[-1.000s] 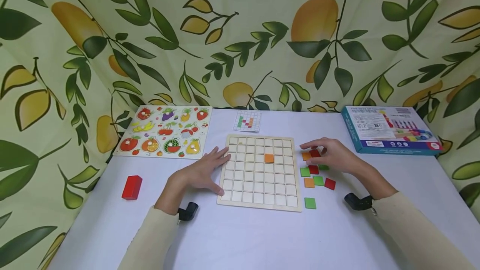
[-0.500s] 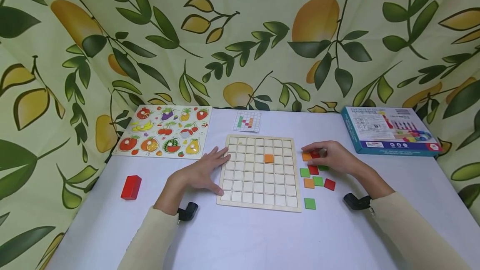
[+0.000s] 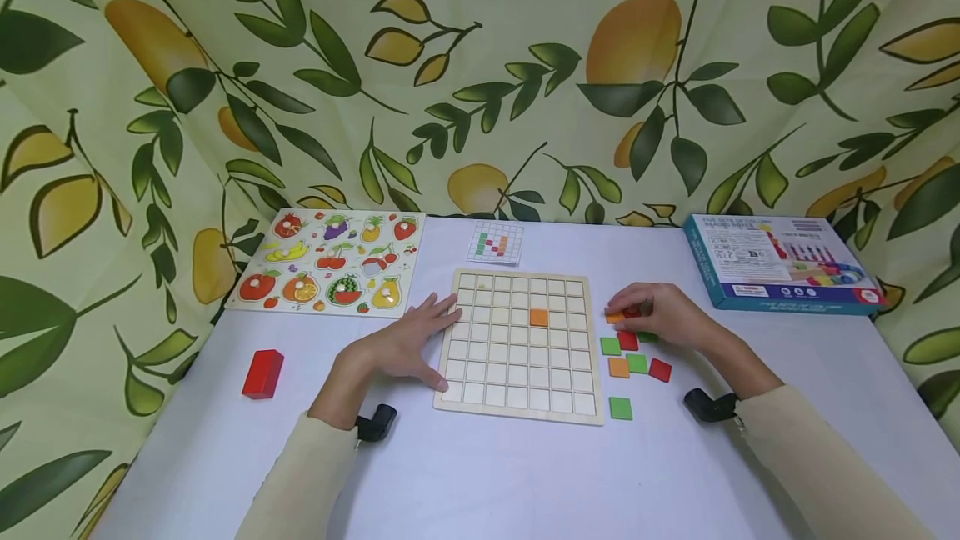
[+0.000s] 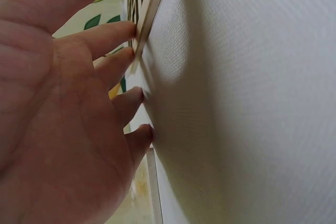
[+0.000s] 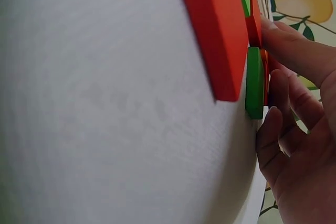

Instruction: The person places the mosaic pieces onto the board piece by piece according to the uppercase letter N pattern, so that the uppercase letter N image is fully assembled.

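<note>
A wooden grid board (image 3: 517, 417) lies on the white table, with one orange tile (image 3: 538, 317) in one of its cells. Spread along the board's left edge, my left hand (image 3: 405, 342) touches the frame with thumb and fingertips; the left wrist view shows straight fingers against the rim. Right of the board, my right hand (image 3: 667, 315) pinches another orange tile (image 3: 614, 317) between thumb and fingers. A red tile beneath that hand is mostly covered. Around it lie loose green tiles (image 3: 620, 408), red tiles (image 3: 660, 370) and an orange tile (image 3: 618, 367).
Behind the board lies a pattern card (image 3: 495, 242) with coloured squares. A fruit puzzle board (image 3: 330, 263) is at the back left, and a red block (image 3: 263, 373) sits in front of it. A boxed toy set (image 3: 783, 262) lies at the back right.
My right hand's thumb and fingers have drawn closer together around the orange tile, and the hand has shifted slightly. The left hand stays at the board's edge.
</note>
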Demonstrator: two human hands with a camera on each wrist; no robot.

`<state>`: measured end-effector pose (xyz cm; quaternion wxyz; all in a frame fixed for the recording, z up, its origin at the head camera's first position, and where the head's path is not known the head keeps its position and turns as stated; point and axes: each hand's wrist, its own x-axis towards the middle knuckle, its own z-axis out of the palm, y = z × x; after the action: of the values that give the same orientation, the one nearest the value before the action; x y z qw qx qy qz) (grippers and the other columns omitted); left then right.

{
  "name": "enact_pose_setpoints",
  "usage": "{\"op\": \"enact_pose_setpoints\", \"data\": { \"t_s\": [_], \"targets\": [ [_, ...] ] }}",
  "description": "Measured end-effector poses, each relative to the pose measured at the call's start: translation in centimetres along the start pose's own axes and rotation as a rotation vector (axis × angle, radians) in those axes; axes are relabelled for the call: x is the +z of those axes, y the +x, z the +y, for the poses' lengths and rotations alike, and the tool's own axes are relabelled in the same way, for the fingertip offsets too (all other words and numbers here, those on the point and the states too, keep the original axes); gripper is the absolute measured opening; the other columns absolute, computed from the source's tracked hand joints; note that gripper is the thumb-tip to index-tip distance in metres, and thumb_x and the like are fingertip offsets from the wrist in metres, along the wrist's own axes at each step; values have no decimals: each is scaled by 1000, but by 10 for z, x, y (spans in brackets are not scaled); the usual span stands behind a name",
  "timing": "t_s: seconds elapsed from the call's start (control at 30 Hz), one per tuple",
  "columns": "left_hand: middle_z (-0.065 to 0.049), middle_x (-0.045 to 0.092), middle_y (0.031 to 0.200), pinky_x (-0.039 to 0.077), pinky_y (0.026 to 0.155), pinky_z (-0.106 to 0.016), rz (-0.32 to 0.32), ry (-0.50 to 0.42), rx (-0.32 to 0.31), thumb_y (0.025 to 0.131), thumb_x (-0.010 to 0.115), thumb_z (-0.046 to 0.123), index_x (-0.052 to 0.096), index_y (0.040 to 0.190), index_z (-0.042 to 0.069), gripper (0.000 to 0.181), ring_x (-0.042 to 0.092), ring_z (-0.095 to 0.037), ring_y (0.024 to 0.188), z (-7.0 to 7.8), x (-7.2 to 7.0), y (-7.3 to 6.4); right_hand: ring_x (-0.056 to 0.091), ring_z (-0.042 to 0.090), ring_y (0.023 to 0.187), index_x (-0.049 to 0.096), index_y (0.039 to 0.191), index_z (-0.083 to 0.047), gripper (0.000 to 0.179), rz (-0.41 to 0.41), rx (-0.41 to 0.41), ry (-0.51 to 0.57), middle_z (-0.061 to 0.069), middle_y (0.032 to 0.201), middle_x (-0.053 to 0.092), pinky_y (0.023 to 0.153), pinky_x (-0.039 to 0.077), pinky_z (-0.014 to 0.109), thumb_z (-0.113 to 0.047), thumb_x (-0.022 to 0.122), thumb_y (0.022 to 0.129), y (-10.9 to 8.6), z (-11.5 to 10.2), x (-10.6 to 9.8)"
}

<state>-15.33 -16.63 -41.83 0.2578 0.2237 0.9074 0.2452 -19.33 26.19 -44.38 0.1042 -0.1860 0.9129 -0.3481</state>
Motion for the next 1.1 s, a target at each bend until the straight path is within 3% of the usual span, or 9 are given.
{"op": "enact_pose_setpoints", "data": {
  "t_s": [0.57,0.93,1.1],
  "targets": [
    [-2,9,175,6,132,-60,-4,-2,15,73,91,35,31,161,13,110,-2,-35,163,1,0,-1,66,24,107,81,110,-14,26,2,-16,18,6,111,77,80,56,10,-7,81,85,0,1,-2],
    [-2,9,175,6,132,-59,-9,-12,14,73,91,35,30,161,13,110,-3,-35,163,1,-3,-2,63,18,98,80,111,-19,27,12,10,-25,1,110,78,75,53,19,-19,83,85,-1,-11,-16],
    [0,8,175,6,132,-58,-12,-8,-1,73,92,35,30,162,14,111,-3,-34,163,1,-3,-1,65,21,103,79,113,-14,28,18,-10,-14,4,112,78,78,55,19,-15,83,85,1,-17,-22]
  ]
}}
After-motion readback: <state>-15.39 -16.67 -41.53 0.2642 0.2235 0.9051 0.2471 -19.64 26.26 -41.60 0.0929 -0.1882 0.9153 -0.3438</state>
